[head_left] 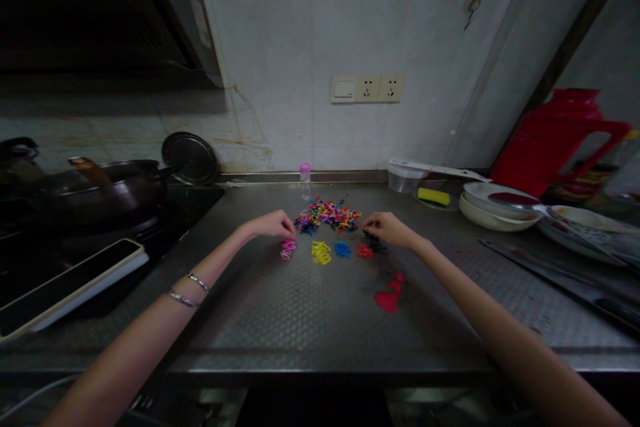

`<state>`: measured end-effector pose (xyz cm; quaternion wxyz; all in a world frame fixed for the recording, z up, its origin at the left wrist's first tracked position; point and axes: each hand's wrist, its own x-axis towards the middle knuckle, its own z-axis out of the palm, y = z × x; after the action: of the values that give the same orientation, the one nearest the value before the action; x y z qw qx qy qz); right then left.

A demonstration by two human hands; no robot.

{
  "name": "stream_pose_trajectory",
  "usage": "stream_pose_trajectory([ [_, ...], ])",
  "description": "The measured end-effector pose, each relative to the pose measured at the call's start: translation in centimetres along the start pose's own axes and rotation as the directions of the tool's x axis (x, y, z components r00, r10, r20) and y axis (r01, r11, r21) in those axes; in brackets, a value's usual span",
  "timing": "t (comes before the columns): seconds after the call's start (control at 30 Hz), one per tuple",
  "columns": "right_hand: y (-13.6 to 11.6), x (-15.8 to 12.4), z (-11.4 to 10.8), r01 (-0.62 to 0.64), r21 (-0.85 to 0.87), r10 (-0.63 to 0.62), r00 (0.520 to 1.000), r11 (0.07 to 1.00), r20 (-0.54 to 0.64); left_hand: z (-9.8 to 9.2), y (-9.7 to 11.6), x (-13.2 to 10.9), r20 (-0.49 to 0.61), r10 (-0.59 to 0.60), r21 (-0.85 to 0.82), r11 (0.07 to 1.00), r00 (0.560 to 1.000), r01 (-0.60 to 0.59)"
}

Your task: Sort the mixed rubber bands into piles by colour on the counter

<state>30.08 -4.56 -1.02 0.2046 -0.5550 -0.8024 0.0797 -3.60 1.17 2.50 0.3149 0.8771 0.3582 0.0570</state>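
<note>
A: Where are the two hands now?

B: Both are far out on the steel bench (300,327). The left hand (273,223) is at the left edge of the mixed heap of small coloured bands (327,215), just above the pink pile (287,248). The right hand (387,228) is at the right edge of the heap, over the black pile (376,243).

A: Are the hands closed on something?

B: The fingers of both hands curl downward with the tips near each other. It is too small and too dark to see more, so I cannot tell how far they are closed, or if a band is between them.

A: How do the sorted bands lie?

B: In a row in front of the heap: pink, then the yellow pile (321,252), the blue pile (343,249), the red pile (365,251), then black. The piles are near each other but apart.

A: What else is near?

B: A small bottle with a pink cap (305,179) stands behind the heap, near the wall. A red shape (389,297) lies on the bench, nearer to the person. A dark pan (105,188) is at the left, and white bowls (493,205) and a red jug (555,140) are at the right.
</note>
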Motion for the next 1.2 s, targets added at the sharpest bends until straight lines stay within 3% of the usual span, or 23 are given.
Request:
stream_pose_trajectory([
  [0.17, -1.8, 1.1, 0.5, 0.024, -0.026, -0.022, 0.999, 0.999, 0.04, 0.6, 0.2, -0.2, -0.021, 0.002, -0.06, 0.998, 1.0, -0.003],
  [0.33, -2.8, 1.8, 0.9, -0.038, -0.153, 0.055, 0.992, 0.987, 0.112, 0.4, 0.1, -0.1, -0.082, 0.022, -0.06, 0.998, 0.996, -0.027],
  [0.73, -2.8, 1.9, 0.5, -0.02, -0.168, 0.018, 1.0, 0.986, -0.013, 1.0, -0.1, 0.1, -0.174, 0.042, -0.027, 0.999, 0.984, -0.047],
  [0.97, -4.1, 1.6, 0.3, 0.086, -0.141, -0.087, 0.996, 0.986, -0.002, 1.7, -0.2, 1.4, -0.188, 0.072, -0.042, 0.996, 0.98, -0.081],
  [1.2, -2.4, 2.0, 0.3, -0.033, -0.186, 0.032, 0.999, 0.982, -0.006, 2.4, -0.6, 2.2, -0.199, 0.088, -0.021, 0.995, 0.976, -0.094],
])
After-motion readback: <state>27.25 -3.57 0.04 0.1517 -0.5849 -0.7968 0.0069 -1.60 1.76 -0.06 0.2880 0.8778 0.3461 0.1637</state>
